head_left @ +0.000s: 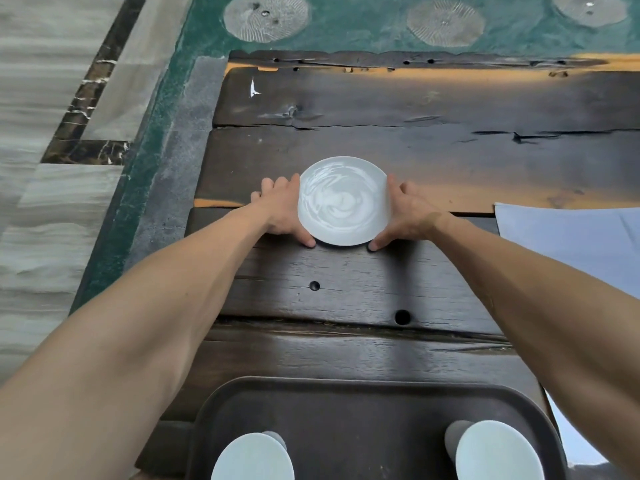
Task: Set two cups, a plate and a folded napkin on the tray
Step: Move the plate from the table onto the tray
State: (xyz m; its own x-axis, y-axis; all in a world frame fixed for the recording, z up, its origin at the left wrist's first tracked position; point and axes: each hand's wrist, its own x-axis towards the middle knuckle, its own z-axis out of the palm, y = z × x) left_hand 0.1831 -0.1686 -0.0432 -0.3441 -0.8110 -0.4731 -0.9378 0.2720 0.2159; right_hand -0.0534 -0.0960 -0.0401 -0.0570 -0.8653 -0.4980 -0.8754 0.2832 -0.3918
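A small white plate (342, 201) lies on the dark wooden table (450, 161), out in front of me. My left hand (281, 209) holds its left rim and my right hand (408, 213) holds its right rim, thumbs at the near edge and fingers curled at the far sides. A dark tray (367, 410) sits at the near edge of the table. Two pale cups stand on it, one at the left (252, 459) and one at the right (498, 452). A pale blue napkin (575, 244) lies flat on the table at the right.
The table's planks have cracks and round holes (402, 317). A green carpet (346, 26) with pale round patterns lies beyond the far edge, and a stone floor (45, 133) lies to the left.
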